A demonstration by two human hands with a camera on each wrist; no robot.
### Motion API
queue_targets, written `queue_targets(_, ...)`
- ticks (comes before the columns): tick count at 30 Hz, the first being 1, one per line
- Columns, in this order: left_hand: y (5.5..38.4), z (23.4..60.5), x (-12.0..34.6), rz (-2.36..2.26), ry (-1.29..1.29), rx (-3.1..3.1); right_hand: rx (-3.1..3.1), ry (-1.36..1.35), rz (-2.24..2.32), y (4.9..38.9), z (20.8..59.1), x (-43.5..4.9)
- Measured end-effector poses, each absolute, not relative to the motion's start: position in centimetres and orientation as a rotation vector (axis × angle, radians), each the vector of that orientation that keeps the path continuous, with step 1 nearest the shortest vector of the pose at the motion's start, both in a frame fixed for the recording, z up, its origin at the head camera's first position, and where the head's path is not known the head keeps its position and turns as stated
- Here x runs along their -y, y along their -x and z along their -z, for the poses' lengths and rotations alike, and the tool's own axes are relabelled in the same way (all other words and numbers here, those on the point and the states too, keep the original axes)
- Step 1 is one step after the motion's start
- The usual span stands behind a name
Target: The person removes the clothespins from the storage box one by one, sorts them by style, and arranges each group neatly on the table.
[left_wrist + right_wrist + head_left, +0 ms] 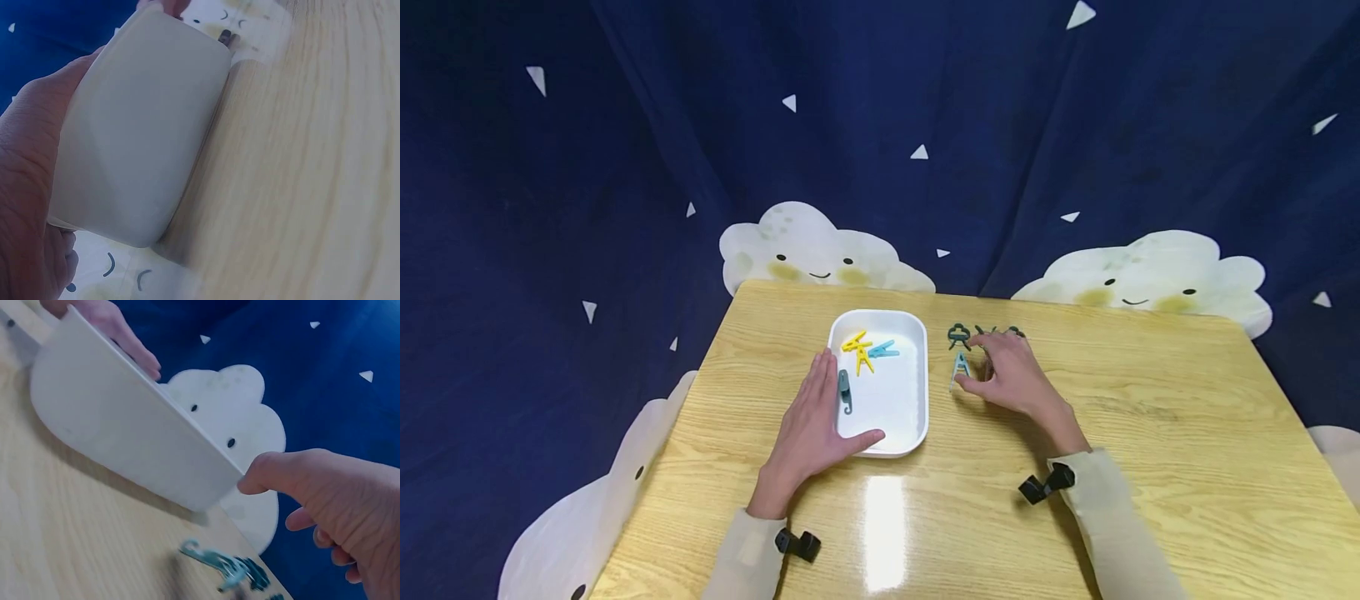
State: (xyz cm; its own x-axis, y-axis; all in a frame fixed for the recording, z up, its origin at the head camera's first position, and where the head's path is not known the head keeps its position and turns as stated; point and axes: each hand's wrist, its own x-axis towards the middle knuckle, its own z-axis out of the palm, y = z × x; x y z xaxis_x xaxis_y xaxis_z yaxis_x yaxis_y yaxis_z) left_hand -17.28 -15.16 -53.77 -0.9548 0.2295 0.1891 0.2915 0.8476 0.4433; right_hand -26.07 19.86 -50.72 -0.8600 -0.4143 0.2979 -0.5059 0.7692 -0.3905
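Note:
My left hand lies against the left wall of a white tray, fingers straight along the side and thumb over the near rim. Inside the tray are yellow clothespins, a light blue clothespin and a dark green hooked clothespin. To the right of the tray, my right hand hovers over a group of clothespins, thumb and fingers apart with nothing between them. Its thumb overlaps a light blue clothespin on the table. Behind that lies a dark green clothespin; others beside it are partly hidden by the fingers.
The wooden table extends widely to the right, its far edge close behind the tray and clothespins. A dark blue curtain with white triangles and smiling clouds hangs behind it. Black wrist cameras sit at both cuffs.

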Motion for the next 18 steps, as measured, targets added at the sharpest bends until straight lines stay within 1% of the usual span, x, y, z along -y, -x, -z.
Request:
queue_targets(7, 17.4, 53.8, 15.1, 0.725, 0.407, 2.897, 2.661, -0.859, -0.761, 25.4, 50.8, -16.7)
queue_targets(13, 17.5, 53.8, 15.1, 0.700, 0.418, 2.884, 2.661, -1.040, -0.738, 24.2, 49.8, -12.1)
queue_targets(18, 17.3, 53.8, 15.2, 0.693, 0.437, 2.872, 2.693, -1.205, -0.688, 23.7, 50.0, -8.4)
